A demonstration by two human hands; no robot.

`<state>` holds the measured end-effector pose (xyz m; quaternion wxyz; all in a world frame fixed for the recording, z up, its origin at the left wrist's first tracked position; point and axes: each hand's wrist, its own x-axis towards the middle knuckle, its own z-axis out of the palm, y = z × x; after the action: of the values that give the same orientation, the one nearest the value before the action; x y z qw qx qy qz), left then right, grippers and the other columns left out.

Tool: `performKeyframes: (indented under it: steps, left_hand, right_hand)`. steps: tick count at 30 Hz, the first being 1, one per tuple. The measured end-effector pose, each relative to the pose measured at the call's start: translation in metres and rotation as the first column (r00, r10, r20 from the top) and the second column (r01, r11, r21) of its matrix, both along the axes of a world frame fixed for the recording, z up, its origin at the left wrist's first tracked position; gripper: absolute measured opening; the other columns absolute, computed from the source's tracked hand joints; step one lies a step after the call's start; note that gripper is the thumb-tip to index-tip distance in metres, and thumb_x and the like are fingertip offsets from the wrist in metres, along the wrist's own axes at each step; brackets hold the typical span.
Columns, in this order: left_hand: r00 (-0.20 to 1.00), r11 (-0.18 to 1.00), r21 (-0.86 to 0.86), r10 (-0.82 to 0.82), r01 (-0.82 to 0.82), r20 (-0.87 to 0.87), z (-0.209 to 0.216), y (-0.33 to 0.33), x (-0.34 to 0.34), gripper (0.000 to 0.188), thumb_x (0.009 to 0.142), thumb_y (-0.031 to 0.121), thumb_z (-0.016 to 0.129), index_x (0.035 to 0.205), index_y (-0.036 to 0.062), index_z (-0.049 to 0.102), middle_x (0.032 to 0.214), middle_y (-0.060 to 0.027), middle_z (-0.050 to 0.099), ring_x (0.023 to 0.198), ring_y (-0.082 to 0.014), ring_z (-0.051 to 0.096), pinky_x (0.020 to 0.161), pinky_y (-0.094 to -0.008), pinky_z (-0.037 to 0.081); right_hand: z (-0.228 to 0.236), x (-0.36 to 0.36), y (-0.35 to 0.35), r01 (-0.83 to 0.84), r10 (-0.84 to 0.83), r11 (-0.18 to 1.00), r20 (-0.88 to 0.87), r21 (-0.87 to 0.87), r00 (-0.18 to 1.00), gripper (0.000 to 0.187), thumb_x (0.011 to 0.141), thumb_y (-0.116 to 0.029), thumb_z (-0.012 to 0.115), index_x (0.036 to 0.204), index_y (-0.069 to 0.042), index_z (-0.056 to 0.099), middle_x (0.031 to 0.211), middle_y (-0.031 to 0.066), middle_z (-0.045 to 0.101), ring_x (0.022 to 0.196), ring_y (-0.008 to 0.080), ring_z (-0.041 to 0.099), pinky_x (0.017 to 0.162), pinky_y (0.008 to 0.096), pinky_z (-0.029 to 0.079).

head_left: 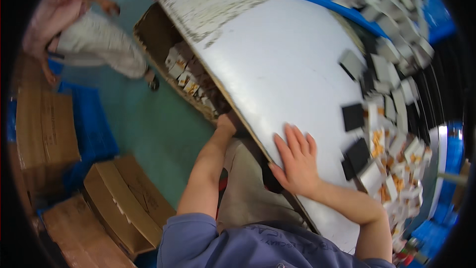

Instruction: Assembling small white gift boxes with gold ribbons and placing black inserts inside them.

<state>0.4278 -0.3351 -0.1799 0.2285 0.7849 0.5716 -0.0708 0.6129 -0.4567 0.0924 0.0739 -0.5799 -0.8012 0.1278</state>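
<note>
Blue shirt (263, 248) nearest, the right hand (299, 169) spreads its fingers (292, 140) on tabletop (277, 59); left hand's (226, 123) are indiscernible.

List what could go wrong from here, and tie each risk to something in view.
The left hand is at the near end of the open carton, close beside the table; its fingers, out of sight, might get pinched if the carton shifts. The small boxes heaped at the table's right side look loose and could slide. The other person, one foot near the carton, might bump it.

Cardboard boxes (115, 202), green floor (148, 129)
</note>
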Motion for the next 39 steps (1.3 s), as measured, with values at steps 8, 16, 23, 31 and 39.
performKeyframes:
  steps: [8, 16, 23, 31, 39]
  left_hand:
    - [0.923, 0.988, -0.116, -0.133, 0.096, -0.362, 0.007, -0.094, -0.130, 0.023, 0.079, 0.015, 0.050, 0.092, 0.0087, 0.067, 0.094, -0.0161, 0.065, 0.090, -0.0318, 0.063, 0.079, -0.0429, 0.049]
    - [0.901, 0.924, -0.068, -0.382, 0.377, -0.204, 0.057, -0.157, -0.114, 0.034, 0.085, 0.030, 0.055, 0.103, 0.0024, 0.061, 0.097, -0.0198, 0.063, 0.094, -0.0344, 0.060, 0.083, -0.0448, 0.047]
    - [0.749, 0.682, -0.356, -0.449, 0.640, 0.487, 0.341, -0.031, 0.030, 0.041, 0.081, 0.035, 0.065, 0.111, 0.0086, 0.059, 0.114, -0.0155, 0.059, 0.112, -0.0319, 0.052, 0.094, -0.0390, 0.041]
    - [0.332, 0.809, 0.252, -0.074, -0.531, 0.940, 0.336, 0.329, 0.118, 0.089, 0.070, 0.026, 0.077, 0.137, -0.0039, 0.025, 0.132, -0.0249, 0.042, 0.118, -0.0316, 0.046, 0.097, -0.0362, 0.036]
    - [0.540, 0.708, 0.431, -0.084, -0.559, 0.837, 0.307, 0.358, 0.130, 0.027, 0.075, 0.014, 0.070, 0.094, -0.0050, 0.064, 0.093, -0.0124, 0.067, 0.084, -0.0226, 0.064, 0.078, -0.0326, 0.047]
  right_hand:
    - [-0.018, -0.019, -0.010, -0.013, 0.076, 0.970, -0.253, 0.242, 0.964, 0.057, 0.077, -0.032, 0.062, 0.124, -0.003, 0.047, 0.133, 0.0169, 0.042, 0.124, 0.0286, 0.038, 0.101, 0.0460, 0.027]
    - [-0.021, 0.034, -0.033, -0.092, 0.172, 0.970, -0.372, 0.223, 0.912, 0.049, 0.077, -0.023, 0.063, 0.120, -0.004, 0.049, 0.129, 0.0166, 0.045, 0.117, 0.0297, 0.044, 0.097, 0.0424, 0.035]
    - [0.062, 0.178, -0.029, -0.019, 0.116, 0.935, -0.256, 0.353, 0.960, 0.044, 0.075, -0.010, 0.062, 0.118, -0.008, 0.052, 0.123, 0.0145, 0.050, 0.107, 0.0302, 0.052, 0.088, 0.0404, 0.042]
    - [0.119, 0.271, -0.028, 0.168, -0.248, 0.845, 0.095, 0.507, 0.964, 0.056, 0.069, -0.007, 0.065, 0.122, -0.009, 0.048, 0.125, 0.0142, 0.046, 0.108, 0.0303, 0.049, 0.092, 0.0437, 0.039]
    - [0.264, 0.433, 0.019, 0.038, -0.840, 0.336, 0.281, 0.941, 0.464, 0.099, 0.052, -0.018, 0.082, 0.137, -0.013, 0.031, 0.131, 0.0138, 0.040, 0.122, 0.0322, 0.038, 0.101, 0.0456, 0.031]
